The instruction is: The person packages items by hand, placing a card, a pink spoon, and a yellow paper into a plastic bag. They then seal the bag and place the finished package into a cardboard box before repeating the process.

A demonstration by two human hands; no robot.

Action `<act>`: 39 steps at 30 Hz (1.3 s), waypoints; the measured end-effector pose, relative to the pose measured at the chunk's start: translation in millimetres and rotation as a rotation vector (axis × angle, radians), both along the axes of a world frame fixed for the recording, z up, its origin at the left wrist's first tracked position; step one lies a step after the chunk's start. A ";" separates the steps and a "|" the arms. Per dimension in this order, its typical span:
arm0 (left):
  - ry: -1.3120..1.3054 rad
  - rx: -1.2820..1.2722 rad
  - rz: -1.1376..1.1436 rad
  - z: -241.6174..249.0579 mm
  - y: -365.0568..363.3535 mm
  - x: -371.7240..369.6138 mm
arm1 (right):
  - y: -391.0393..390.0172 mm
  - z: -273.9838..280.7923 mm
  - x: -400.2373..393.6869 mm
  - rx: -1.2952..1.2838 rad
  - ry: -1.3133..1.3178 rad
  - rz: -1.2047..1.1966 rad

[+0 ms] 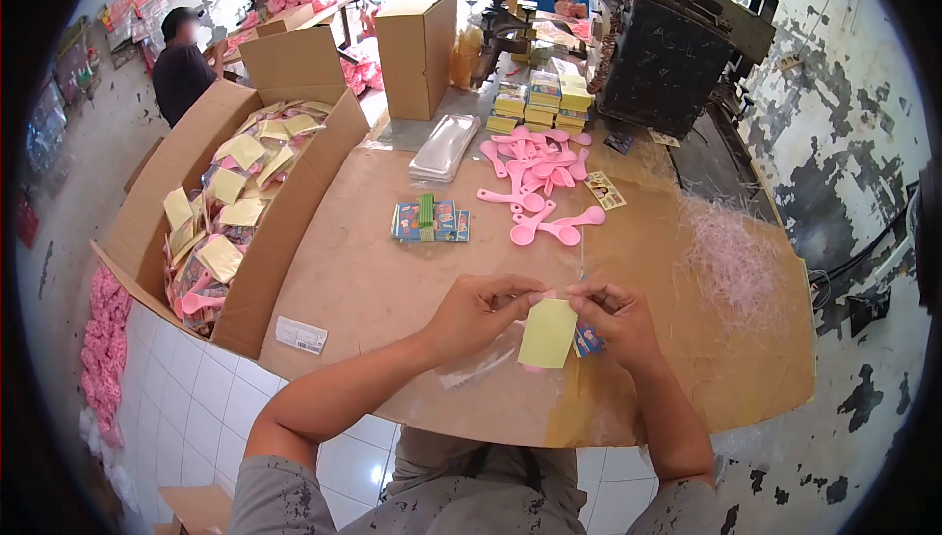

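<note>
My left hand (486,317) and my right hand (618,317) are closed in pinches, fingertips almost meeting above a pale yellow card (548,336). Something clear and pinkish shows between the fingertips, looking like the top of a plastic bag around the card. A bit of pink peeks out under the card's lower edge. Below my left hand lies a clear plastic bag (476,366) on the cardboard-covered table (368,314). Partly hidden by my right hand is a blue printed card (589,341). Farther back sit pink measuring spoons (535,177) in a loose pile.
A cardboard box (294,211) full of bagged spoons and yellow cards stands left. Blue card bundle (430,220), clear bags (444,147), card stacks (540,103) and pink shreds (731,255) lie on the table. Behind stands a black machine (662,54). A person (183,69) works far left.
</note>
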State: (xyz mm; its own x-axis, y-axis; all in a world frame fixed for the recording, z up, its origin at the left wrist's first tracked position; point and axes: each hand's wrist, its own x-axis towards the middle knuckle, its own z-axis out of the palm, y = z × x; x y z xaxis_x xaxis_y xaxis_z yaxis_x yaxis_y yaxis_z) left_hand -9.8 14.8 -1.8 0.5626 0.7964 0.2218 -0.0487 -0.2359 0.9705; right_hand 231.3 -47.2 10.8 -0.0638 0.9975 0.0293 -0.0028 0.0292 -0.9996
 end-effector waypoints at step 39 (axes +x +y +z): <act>0.033 -0.229 -0.026 -0.6 14.4 -3.0 | 10.9 -15.3 9.5 0.062 -0.008 0.217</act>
State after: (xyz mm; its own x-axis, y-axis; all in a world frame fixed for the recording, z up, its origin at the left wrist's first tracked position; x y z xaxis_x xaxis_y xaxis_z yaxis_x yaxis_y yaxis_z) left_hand -12.8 29.2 -2.4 0.5874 0.8091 0.0183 -0.0195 -0.0084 0.9998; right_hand 240.8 -36.3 -4.5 -0.2775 0.9566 0.0885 -0.0076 0.0900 -0.9959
